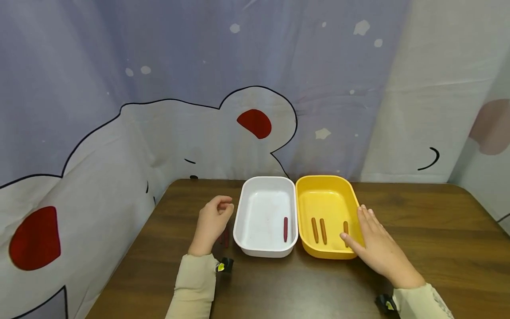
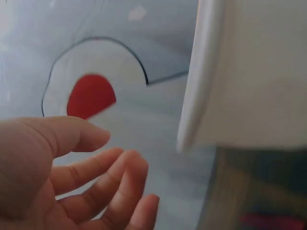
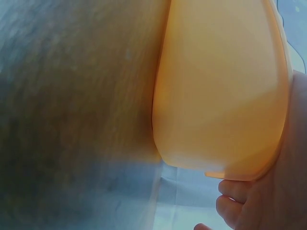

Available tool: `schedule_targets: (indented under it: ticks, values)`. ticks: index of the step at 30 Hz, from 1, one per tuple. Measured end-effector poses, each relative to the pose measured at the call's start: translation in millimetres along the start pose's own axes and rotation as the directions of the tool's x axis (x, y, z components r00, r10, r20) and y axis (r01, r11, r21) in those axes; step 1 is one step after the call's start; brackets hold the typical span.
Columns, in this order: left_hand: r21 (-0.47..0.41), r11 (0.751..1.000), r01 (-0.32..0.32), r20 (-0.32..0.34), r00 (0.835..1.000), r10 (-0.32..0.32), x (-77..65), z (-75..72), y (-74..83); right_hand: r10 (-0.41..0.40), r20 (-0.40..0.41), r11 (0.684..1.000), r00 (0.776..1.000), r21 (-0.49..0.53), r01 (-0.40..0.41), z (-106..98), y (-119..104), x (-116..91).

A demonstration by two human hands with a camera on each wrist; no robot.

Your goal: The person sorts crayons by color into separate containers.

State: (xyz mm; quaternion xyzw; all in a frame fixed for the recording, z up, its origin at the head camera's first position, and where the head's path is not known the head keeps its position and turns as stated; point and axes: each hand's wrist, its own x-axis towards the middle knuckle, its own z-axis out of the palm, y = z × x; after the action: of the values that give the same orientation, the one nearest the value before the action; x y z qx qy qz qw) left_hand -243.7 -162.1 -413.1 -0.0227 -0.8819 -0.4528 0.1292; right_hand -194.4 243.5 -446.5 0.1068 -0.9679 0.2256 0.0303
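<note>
Neither hand grips anything: the right hand [image 1: 378,248] lies flat with straight fingers against the yellow tray's [image 1: 326,188] right rim, thumb over the edge; the left hand [image 1: 211,221] hovers loosely curled beside the white tray [image 1: 263,186]. Both trays sit touching at the tabletop's [image 1: 438,248] back edge. Steadying works best with light, even pressure. Thin sticks [image 1: 318,230] lie inside the yellow tray, one red stick [image 1: 285,229] in the white.

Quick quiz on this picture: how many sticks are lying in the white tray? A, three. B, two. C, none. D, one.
D: the head view shows a single dark red stick lying near the right wall of the white tray, while the yellow tray beside it holds three orange-brown ones.
</note>
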Motion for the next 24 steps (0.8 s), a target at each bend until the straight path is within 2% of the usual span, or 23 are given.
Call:
schedule_targets:
  ticks: [4, 9, 17, 24]
  values:
    - [0.072, 0.995, 0.072, 0.005, 0.997, -0.073, 1.4, -5.2, -13.1, -0.003, 0.002, 1.000, 1.000, 0.000, 0.003, -0.4, 0.6, 0.2]
    - [0.148, 0.976, 0.157, 0.011, 0.987, -0.161, 3.0, -9.1, -27.8, -0.008, -0.002, 1.000, 1.000, 0.001, 0.008, -0.5, 0.7, 0.4]
    - [0.223, 0.951, 0.214, 0.045, 0.972, -0.229, 2.6, -9.2, -45.0, -0.006, -0.002, 1.000, 1.000, 0.002, 0.006, -0.1, 0.7, 1.1]
    - [0.253, 0.935, 0.247, 0.049, 0.962, -0.267, 2.5, -7.0, -53.3, -0.004, 0.007, 1.000, 1.000, 0.011, 0.004, -0.3, 0.2, 1.5]
